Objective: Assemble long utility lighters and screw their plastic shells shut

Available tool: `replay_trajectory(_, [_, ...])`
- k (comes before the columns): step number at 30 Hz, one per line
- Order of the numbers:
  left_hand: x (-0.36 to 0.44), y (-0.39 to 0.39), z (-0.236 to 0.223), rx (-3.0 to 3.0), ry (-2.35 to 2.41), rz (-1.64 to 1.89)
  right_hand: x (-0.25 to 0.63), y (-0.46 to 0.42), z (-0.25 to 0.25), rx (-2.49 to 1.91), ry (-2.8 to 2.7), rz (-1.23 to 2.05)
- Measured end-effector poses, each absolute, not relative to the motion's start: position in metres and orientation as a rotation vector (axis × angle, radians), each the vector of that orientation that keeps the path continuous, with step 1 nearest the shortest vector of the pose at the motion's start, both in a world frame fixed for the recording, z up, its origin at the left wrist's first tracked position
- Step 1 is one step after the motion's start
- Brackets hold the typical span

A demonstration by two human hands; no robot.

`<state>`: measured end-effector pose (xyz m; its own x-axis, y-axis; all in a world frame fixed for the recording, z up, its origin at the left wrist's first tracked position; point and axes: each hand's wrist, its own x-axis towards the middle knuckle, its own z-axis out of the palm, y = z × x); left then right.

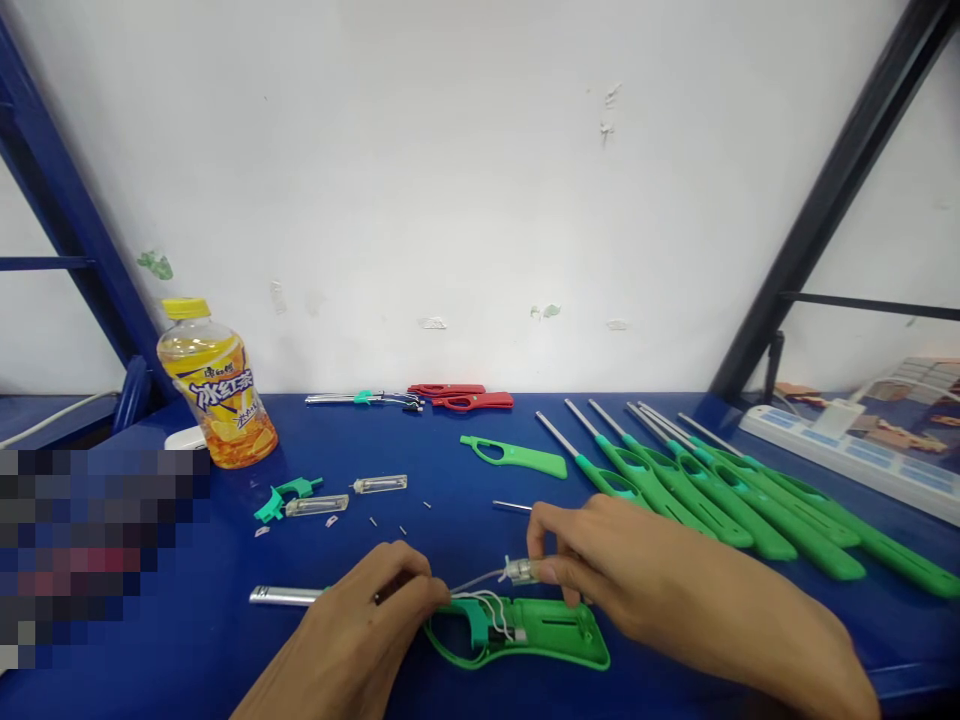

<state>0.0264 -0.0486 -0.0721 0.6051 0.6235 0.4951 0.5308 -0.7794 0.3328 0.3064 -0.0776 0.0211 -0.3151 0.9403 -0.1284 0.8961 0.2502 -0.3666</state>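
Observation:
An opened green gas lighter body (551, 650) lies on the blue table, with white wires and a teal trigger (478, 622) inside it. My left hand (367, 620) is closed on the lighter body at the trigger end; its fingertips hide part of that end. Beyond it a silver lighter tube (285, 596) sticks out to the left. My right hand (592, 560) pinches a clear fuel tank (519, 571) above the body. A thin translucent hose (478, 580) runs from the tank towards my left fingertips.
Several finished green lighters (720, 500) lie at the right, beside a white power strip (847, 450). A loose green shell half (517, 456), clear tanks (381, 484), a teal part (289, 495) and small pins lie ahead. Red shells (472, 400) and a drink bottle (217, 385) stand farther back.

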Motion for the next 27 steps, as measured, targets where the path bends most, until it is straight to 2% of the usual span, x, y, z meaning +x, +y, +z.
replay_trajectory(7, [0.025,-0.046,-0.073,2.803,0.862,0.902,0.306,-0.078,0.021,-1.769,-2.387,0.552])
replay_trajectory(12, [0.03,-0.043,-0.076,2.869,0.757,1.082,0.306,-0.079,0.019,-1.761,-2.402,0.532])
replay_trajectory(21, [0.027,-0.054,-0.063,2.94,0.927,0.724,0.306,-0.078,0.022,-1.781,-2.397,0.562])
replay_trajectory(27, [0.032,-0.06,-0.062,2.907,0.961,0.835,0.305,-0.078,0.022,-1.783,-2.415,0.565])
